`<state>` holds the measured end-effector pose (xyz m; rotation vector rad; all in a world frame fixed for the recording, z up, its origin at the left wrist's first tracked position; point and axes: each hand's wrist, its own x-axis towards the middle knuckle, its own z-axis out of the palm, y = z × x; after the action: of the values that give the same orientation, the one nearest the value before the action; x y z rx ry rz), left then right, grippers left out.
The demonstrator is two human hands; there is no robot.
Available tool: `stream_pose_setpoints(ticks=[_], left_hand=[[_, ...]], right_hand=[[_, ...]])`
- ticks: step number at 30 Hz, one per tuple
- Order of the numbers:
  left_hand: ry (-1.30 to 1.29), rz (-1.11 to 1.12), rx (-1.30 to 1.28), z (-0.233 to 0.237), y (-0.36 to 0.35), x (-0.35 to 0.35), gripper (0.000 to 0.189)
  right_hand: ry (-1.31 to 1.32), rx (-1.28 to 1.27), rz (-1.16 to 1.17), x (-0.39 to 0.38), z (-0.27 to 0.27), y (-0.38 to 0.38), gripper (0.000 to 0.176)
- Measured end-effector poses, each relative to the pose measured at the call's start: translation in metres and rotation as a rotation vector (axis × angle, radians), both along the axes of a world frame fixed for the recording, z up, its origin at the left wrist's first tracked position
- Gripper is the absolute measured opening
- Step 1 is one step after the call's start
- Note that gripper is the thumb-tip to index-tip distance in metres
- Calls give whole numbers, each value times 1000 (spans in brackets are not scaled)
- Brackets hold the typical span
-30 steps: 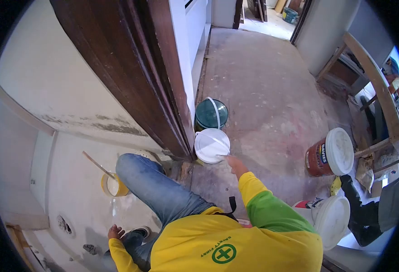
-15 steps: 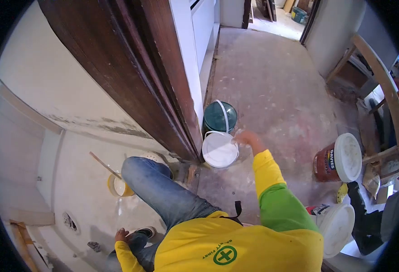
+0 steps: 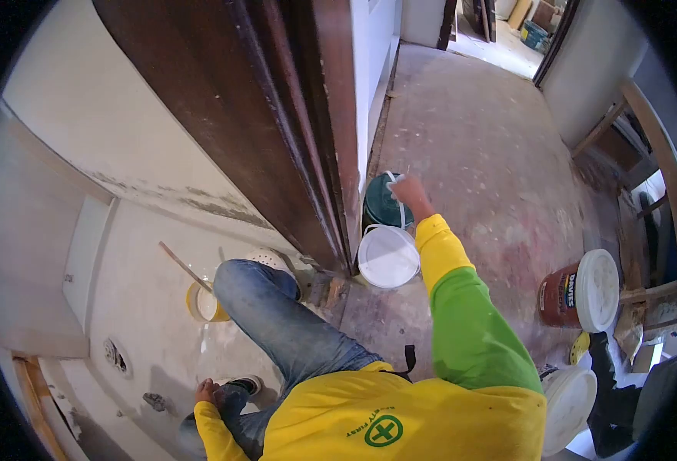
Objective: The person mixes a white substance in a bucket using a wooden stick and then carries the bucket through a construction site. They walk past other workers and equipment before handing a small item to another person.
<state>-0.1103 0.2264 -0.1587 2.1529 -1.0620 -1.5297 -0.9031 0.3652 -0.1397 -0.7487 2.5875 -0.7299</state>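
Observation:
My right hand (image 3: 409, 192) is at the white handle of the green-lidded bucket (image 3: 382, 201), its fingers closed together. Just below that bucket, a white-lidded bucket (image 3: 388, 257) stands beside the door frame. My left hand (image 3: 206, 391) rests by my knee at the lower left; its fingers are curled, and whatever they may hold is too small to make out. A yellow container (image 3: 204, 302) with pale contents and a stick (image 3: 184, 265) in it stands on the floor left of my other leg.
A dark wooden door frame (image 3: 277, 115) rises between the two floor areas. On the right stand a red Davies bucket (image 3: 563, 296), another white-lidded bucket (image 3: 570, 407) and a wooden frame (image 3: 657, 146). A drain opening (image 3: 117, 357) lies at the left.
My right hand has moved up from the white-lidded bucket's rim to the green-lidded bucket's handle. The view has shifted slightly. My left hand stays by my knee.

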Motion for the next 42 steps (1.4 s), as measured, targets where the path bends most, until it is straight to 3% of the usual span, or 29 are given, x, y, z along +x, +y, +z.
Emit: stream_pose_setpoints(ticks=[1,3,4,6,7,9,12,14,15,17,18,20,24,26,29,31,33,37,39,40,42], left_hand=[[3,-32,-15,-2,-1,2,48],[6,-58,-28,-19,-8,19,47],[4,-139,-44,-39,-16,38,51],[3,-216,-56,-62,-31,50,55],[34,-205,-59,-68,-35,53,54],[69,-186,-63,-67,-32,53,52],[136,-67,-55,-31,-23,21,51],[93,-52,-60,-4,-19,-2,46],[96,-49,-48,-1,-20,-6,46],[108,-55,-24,3,-25,-11,46],[112,-73,-30,2,-27,-13,46],[118,-79,-12,3,-30,-14,46],[116,-91,0,0,-36,-19,43],[105,-98,-11,3,-36,-22,42],[98,-163,-11,4,-38,-20,50],[97,-167,-6,-3,-41,-15,50],[91,-166,-2,-2,-40,-14,50],[88,-126,46,-3,-36,-12,45],[77,-143,60,-9,-35,-8,45],[49,-142,50,-14,-34,-5,45],[42,-136,29,-15,-35,-14,45]], right_hand=[[1,0,7,-2,-7,-1,34],[561,260,584,3,-12,1,26],[560,262,588,0,-22,0,26],[598,207,298,-10,-50,1,20],[597,208,303,-19,-54,10,20],[544,-44,297,-45,-58,36,18],[628,138,318,-58,-56,54,18],[185,-261,-22,-55,-54,73,18],[188,-250,-19,-45,-38,81,18],[-148,-359,-279,-29,-16,105,28],[-145,-345,-284,-25,-18,120,28],[402,79,47,-17,-12,150,23],[657,315,311,14,-12,207,27],[224,184,35,24,-28,234,30],[87,221,-92,57,-25,264,26],[207,483,140,79,-20,284,19],[-277,-22,-392,127,6,289,24],[-417,7,-382,170,19,297,23],[-619,49,-403,163,19,292,26],[-506,185,-342,139,-6,298,25],[642,634,524,113,3,270,33]])
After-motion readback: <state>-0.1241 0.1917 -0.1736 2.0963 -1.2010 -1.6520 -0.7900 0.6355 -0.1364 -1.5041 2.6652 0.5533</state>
